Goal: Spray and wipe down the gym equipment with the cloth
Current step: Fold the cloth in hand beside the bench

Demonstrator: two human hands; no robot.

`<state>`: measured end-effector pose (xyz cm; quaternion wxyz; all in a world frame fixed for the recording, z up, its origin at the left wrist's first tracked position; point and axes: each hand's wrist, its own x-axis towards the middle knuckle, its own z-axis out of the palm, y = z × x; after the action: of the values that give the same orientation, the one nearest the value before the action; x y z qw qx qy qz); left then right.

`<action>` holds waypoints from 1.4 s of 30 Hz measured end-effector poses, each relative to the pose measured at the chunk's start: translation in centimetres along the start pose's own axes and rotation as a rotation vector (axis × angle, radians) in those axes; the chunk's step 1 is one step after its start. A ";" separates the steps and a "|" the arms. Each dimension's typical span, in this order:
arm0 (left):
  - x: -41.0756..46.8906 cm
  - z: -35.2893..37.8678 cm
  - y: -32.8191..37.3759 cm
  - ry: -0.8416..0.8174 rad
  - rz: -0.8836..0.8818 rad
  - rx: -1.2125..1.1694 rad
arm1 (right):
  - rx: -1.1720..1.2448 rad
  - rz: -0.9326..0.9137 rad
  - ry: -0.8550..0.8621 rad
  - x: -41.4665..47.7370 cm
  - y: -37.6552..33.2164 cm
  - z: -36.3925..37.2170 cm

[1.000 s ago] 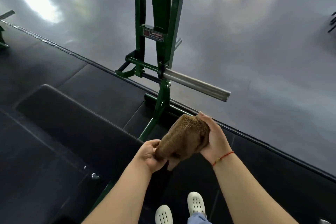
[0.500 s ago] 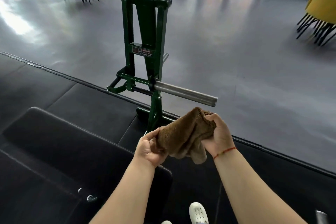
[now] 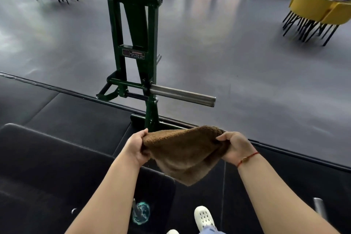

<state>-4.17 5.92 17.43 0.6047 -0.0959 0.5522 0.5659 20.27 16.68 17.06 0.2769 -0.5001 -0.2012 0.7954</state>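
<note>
Stretching the brown cloth (image 3: 182, 152) wide between both hands looks like readying a flat face for wiping. At far left sits the black pad (image 3: 47, 157). A blurred teal object (image 3: 141, 213) low down may be the sprayer, though I cannot tell. The left hand (image 3: 135, 147) pinches the cloth's left edge, fingers (image 3: 144, 133) closed on it. The cloth hangs in the air, sagging to a corner, short of the green frame (image 3: 133, 43) and its steel bar (image 3: 182, 95), touching neither. The right hand (image 3: 234, 148) grips the opposite edge likewise, pulling it taut.
</note>
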 end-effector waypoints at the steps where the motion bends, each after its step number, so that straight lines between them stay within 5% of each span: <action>1: 0.4 -0.2 0.2 0.035 -0.006 0.057 | 0.002 0.014 0.012 0.0 0.2 -0.3; 7: 1.6 0.8 -0.4 0.007 0.049 0.251 | 0.100 0.041 0.021 -0.4 0.8 -2.2; 10: 1.9 1.8 -1.1 0.003 0.085 0.341 | -0.038 0.065 0.112 -0.1 1.1 -3.6; 17: 2.2 3.5 -0.9 0.346 0.304 0.970 | -0.468 -0.079 0.382 2.0 0.5 -7.2; 27: 1.2 6.4 -6.1 0.415 0.447 0.387 | -0.770 -0.337 0.301 2.6 -5.0 -13.6; 37: 1.6 11.2 -11.0 0.427 0.366 0.649 | -0.728 -0.336 0.186 3.0 -10.9 -21.2; 42: -0.5 13.7 -11.5 0.190 0.246 0.870 | -0.791 -0.296 0.097 1.9 -13.3 -23.1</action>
<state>12.72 11.82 17.06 0.4636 0.1817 0.7986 0.3380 43.73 29.09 14.01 0.1841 -0.5703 -0.5472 0.5844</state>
